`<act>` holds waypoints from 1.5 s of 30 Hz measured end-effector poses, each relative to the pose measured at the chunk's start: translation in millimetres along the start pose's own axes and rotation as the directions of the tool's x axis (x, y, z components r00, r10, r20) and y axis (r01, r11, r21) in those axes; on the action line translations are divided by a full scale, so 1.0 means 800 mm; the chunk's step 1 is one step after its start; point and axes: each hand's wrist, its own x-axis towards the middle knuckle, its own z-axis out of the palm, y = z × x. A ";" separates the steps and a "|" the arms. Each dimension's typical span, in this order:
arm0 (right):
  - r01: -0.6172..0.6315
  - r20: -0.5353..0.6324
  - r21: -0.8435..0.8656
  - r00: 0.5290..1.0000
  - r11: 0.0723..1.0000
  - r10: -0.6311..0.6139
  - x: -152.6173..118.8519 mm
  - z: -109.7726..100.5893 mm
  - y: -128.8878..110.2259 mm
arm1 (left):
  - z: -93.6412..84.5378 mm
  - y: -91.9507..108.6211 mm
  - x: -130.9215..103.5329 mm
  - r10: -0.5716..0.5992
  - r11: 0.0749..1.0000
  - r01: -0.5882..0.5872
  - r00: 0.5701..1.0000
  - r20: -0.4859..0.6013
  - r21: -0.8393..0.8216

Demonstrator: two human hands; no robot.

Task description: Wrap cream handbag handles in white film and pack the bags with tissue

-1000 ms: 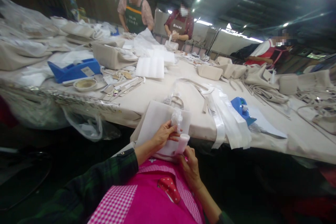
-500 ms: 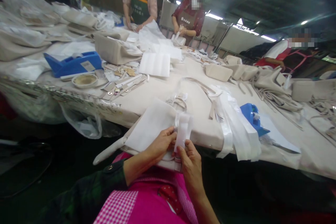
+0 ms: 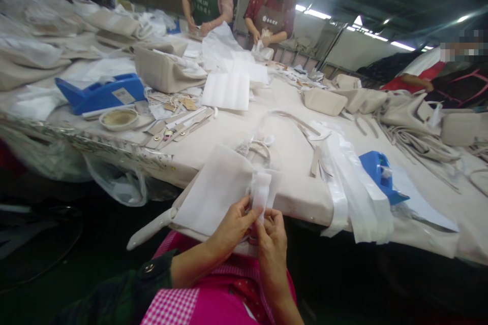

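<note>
Fingers of the left hand (image 3: 231, 226) and right hand (image 3: 273, 241) are clamping a narrow, white, translucent, foam-like strip (image 3: 261, 185), thumbs pressing its lower part. Strip is reaching up and away from the fingertips, looking brighter near its upper end; lower end is hiding behind the thumbs. Left of the fingers, a smooth white rectangular foam-like sheet (image 3: 211, 188) is covering a beige, soft-looking piece (image 3: 246, 249) that's showing below the fingers. Further left, an off-white, tube-shaped handle (image 3: 150, 228) is sticking out. Just beyond the fingertips, a beige curved strap (image 3: 261, 149) is lying in crinkled clear plastic. Right of the fingers, long, flat, glossy white strips (image 3: 356, 193) are hanging over the beige-covered table (image 3: 293, 155); past them, a blue plastic tape dispenser (image 3: 375, 170) is sitting.
</note>
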 end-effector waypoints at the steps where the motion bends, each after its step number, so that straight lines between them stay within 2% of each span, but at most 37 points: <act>1: -0.002 -0.009 0.001 1.000 1.000 0.002 0.001 0.000 0.001 | 0.001 0.000 0.000 0.001 1.000 -0.001 1.000 -0.007 0.002; 7: 0.034 -0.036 -0.035 0.999 0.999 -0.035 0.005 0.004 0.015 | 0.003 0.001 0.004 -0.010 1.000 0.011 0.999 -0.037 0.025; 10: 0.125 -0.056 -0.228 0.988 0.966 -0.142 0.004 -0.003 0.026 | 0.004 0.003 0.006 -0.025 1.000 0.025 0.999 -0.048 -0.004; 12: 0.281 0.005 -0.472 0.949 0.836 -0.316 0.005 -0.015 0.025 | 0.003 0.003 0.007 -0.017 0.999 0.015 0.999 -0.041 -0.041; 14: 0.455 0.140 -0.660 0.856 0.598 -0.497 0.012 -0.029 0.012 | 0.002 0.001 0.008 -0.010 0.996 0.008 1.000 -0.022 -0.089; 16: 0.551 0.227 -0.729 0.754 0.406 -0.617 0.024 -0.037 -0.012 | 0.002 -0.002 0.008 -0.022 0.993 0.022 1.000 0.000 -0.118; 17: 0.573 0.238 -0.731 0.722 0.370 -0.649 0.032 -0.037 -0.027 | 0.002 -0.004 0.009 -0.030 0.992 0.030 1.000 0.009 -0.126; 19: 0.598 0.238 -0.696 0.715 0.398 -0.658 0.049 -0.030 -0.053 | 0.003 -0.007 0.008 -0.036 0.990 0.038 0.999 0.022 -0.134; 22: 0.619 0.282 -0.594 0.758 0.514 -0.588 0.074 -0.008 -0.073 | 0.005 -0.007 0.007 -0.040 0.991 0.041 0.999 0.010 -0.130; 26: 0.581 0.309 -0.472 0.814 0.663 -0.493 0.095 0.010 -0.067 | 0.008 -0.008 0.003 -0.075 0.986 0.075 0.997 0.002 -0.148; 30: 0.518 0.303 -0.366 0.852 0.773 -0.428 0.100 0.006 -0.055 | 0.008 -0.011 -0.001 -0.055 0.979 0.060 0.998 0.031 -0.197; 35: 0.489 0.286 -0.314 0.866 0.814 -0.410 0.099 0.001 -0.053 | 0.009 -0.020 -0.004 -0.041 0.985 0.042 0.999 0.008 -0.167; 41: 0.498 0.256 -0.306 0.864 0.811 -0.434 0.094 0.005 -0.052 | 0.011 -0.029 -0.004 -0.025 0.990 0.021 0.999 -0.025 -0.139; 45: 0.432 0.249 -0.258 0.894 0.864 -0.373 0.090 0.006 -0.057 | 0.010 -0.028 -0.005 -0.045 0.994 0.038 0.997 -0.067 -0.100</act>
